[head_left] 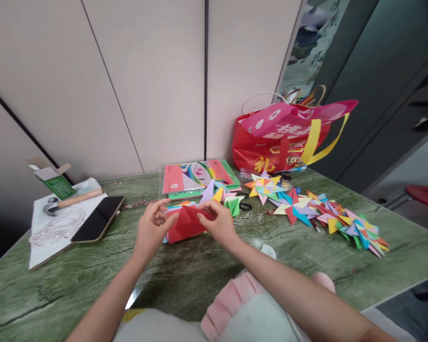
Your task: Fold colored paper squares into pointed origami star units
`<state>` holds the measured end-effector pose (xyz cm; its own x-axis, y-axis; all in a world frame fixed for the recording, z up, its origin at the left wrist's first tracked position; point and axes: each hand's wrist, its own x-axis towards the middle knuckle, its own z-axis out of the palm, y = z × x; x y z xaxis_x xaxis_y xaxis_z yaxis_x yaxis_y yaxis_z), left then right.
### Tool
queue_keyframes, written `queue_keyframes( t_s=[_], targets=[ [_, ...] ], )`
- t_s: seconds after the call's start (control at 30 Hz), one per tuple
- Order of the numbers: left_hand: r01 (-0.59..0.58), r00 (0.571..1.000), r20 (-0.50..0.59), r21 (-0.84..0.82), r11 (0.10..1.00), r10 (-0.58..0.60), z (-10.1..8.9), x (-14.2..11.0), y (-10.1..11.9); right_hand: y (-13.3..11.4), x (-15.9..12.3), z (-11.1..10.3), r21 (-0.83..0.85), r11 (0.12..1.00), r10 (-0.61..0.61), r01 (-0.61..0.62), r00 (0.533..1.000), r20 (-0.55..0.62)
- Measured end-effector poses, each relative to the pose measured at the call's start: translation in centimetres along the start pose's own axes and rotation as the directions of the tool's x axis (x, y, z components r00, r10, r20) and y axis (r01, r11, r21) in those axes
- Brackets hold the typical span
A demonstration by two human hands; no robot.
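Note:
A sheet of red paper (186, 230) with a raised crease lies on a small stack of coloured paper (166, 237) in front of me. My left hand (152, 226) is at its left side, thumb tip touching the red sheet and index finger apart from the thumb. On the right, my right hand (218, 223) pinches the sheet's upper right part between thumb and fingers. Just behind that hand are folded paper pieces (231, 205) in purple, yellow and green, beside black-handled scissors (245, 207).
Multicoloured paper stars (294, 206) spread to the right. Behind stand a red gift bag (271, 142) and a paper pack (196, 176). At left, a phone (99, 219), a hammer (74, 201) and clear bead strands (59, 228) lie on a white board (39, 256), near a green-white box (59, 186).

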<state>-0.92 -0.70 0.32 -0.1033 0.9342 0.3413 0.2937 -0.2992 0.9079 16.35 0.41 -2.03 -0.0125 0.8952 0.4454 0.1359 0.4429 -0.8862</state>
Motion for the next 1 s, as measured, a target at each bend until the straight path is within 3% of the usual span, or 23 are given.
queue_keyframes(
  t_s=[0.13, 0.3, 0.47, 0.63, 0.77, 0.9, 1.0],
  targets=[
    [-0.075, 0.996, 0.06, 0.082, 0.994, 0.071, 0.2, -0.9, 1.3, -1.1, -0.5, -0.2, -0.155, 0.967, -0.204, 0.202, 0.979, 0.006],
    [0.013, 0.982, 0.189, 0.043, 0.999, -0.021, 0.7, -1.5, 1.7, -1.5, -0.7, -0.3, -0.22, 0.913, -0.343, 0.343, 0.939, 0.04],
    [-0.033, 0.993, 0.113, 0.085, 0.996, 0.023, 0.6, -1.3, 1.4, -1.7, -0.8, -0.3, -0.189, 0.903, -0.381, 0.385, 0.923, 0.058],
    [-0.141, 0.99, 0.0, 0.14, 0.98, 0.142, 0.4, -1.2, 1.5, -1.0, -0.3, -0.4, -0.098, 0.972, -0.219, 0.214, 0.975, -0.046],
    [-0.185, 0.982, -0.01, 0.188, 0.965, 0.19, 0.2, -1.1, 1.2, 0.4, 0.3, -0.2, 0.099, 0.995, -0.021, 0.027, 0.997, -0.068],
    [-0.211, 0.976, -0.017, 0.208, 0.955, 0.219, 0.2, -1.0, 0.7, 1.0, 0.6, 0.1, 0.364, 0.906, 0.22, -0.218, 0.975, 0.035],
    [-0.234, 0.97, -0.013, 0.196, 0.952, 0.241, 0.2, -0.9, 0.6, 0.6, 0.5, 0.1, 0.382, 0.877, 0.259, -0.29, 0.957, 0.131]
  ],
)
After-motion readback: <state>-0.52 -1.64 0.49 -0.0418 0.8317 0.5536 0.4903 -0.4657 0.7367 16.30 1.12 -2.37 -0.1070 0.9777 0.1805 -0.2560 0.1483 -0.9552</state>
